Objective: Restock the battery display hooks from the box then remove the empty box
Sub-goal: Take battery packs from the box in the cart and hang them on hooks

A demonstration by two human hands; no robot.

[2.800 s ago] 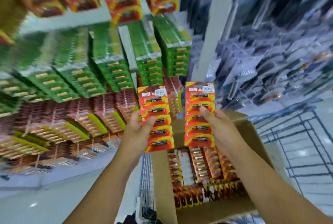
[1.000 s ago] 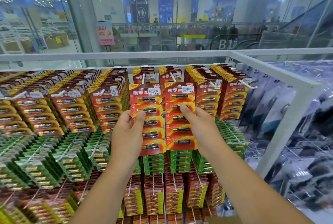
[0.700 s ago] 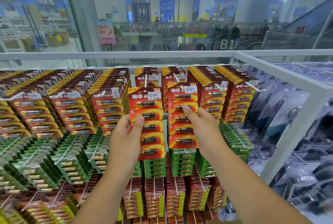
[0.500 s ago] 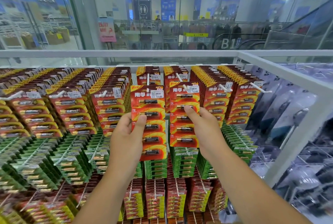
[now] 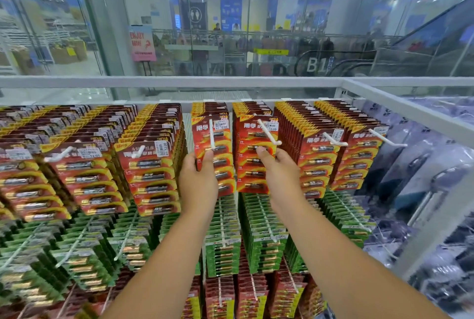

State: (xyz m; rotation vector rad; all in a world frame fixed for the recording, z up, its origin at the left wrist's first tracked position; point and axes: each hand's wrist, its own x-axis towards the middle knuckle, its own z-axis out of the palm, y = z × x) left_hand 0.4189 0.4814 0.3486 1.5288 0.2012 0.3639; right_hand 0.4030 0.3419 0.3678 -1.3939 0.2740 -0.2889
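Observation:
My left hand grips a red battery pack that is threaded onto a white display hook in the top row. My right hand grips a second red battery pack threaded onto the neighbouring white hook. Both packs sit partway back on their hooks, with shorter stacks of the same red packs behind them. The box is out of view.
Full rows of red battery packs hang left and right of my hands, with green packs below. A white shelf frame runs along the top and right. Glass panels and a mall hallway lie behind the display.
Both hands have lifted the two red packs from over the box up to the top row and slid them onto the hooks, whose tips now stick out in front of the packs.

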